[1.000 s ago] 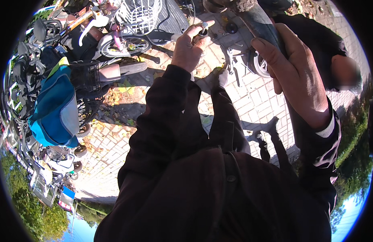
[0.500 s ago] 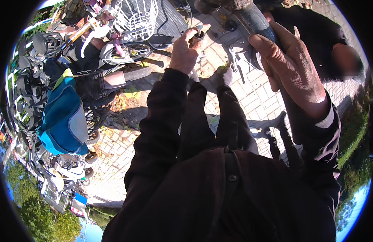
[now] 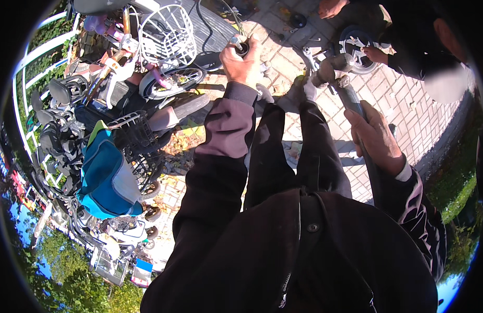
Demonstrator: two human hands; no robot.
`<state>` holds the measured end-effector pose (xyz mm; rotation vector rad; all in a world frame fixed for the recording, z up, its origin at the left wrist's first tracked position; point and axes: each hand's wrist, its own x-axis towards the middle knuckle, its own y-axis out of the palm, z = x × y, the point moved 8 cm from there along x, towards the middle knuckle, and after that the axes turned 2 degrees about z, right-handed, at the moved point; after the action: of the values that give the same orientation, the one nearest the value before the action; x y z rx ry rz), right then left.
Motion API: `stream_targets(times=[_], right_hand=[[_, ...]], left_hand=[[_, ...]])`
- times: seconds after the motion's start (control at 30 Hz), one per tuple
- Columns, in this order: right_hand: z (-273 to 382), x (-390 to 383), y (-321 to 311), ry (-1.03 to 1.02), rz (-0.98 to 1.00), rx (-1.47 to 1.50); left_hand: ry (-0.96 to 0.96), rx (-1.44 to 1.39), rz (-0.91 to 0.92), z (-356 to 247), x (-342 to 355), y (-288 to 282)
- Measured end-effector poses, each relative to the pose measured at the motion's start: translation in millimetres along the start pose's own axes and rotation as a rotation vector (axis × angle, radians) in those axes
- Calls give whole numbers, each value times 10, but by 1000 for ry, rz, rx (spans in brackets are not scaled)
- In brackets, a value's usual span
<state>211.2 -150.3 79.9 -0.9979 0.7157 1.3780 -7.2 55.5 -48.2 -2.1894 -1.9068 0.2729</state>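
Note:
My left hand (image 3: 241,70) reaches forward at the upper middle, its fingers closed round a short, round metal piece (image 3: 242,48) with a dark hollow end. What lies inside the grip is hidden. At the right, my right hand (image 3: 380,136) wraps the grey handle of a hammer (image 3: 350,96). The hammer's worn, blunt head points forward, a little above the paving as I look down, and is apart from the left hand. The handle's rear end runs back beside my right forearm.
A person in dark clothes (image 3: 408,36) crouches at the far right, one hand near a small wheel (image 3: 354,49). Bike parts (image 3: 308,57) lie on the brick paving (image 3: 408,125). Parked bicycles, a white wire basket (image 3: 167,39) and a blue cover (image 3: 105,175) crowd the left.
The hammer has swung from high and close to the camera down and away, with my right hand lowering too. My left hand has shifted slightly forward and left, still holding the metal piece.

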Motion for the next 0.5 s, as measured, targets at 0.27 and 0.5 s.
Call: stream_targets(times=[0.27, 0.5], right_hand=[[-594, 37, 66, -10, 52, 110], [-666, 526, 243, -97, 110, 225]], left_hand=[[-300, -445, 149, 48, 57, 97], [-347, -400, -281, -60, -78, 114]])
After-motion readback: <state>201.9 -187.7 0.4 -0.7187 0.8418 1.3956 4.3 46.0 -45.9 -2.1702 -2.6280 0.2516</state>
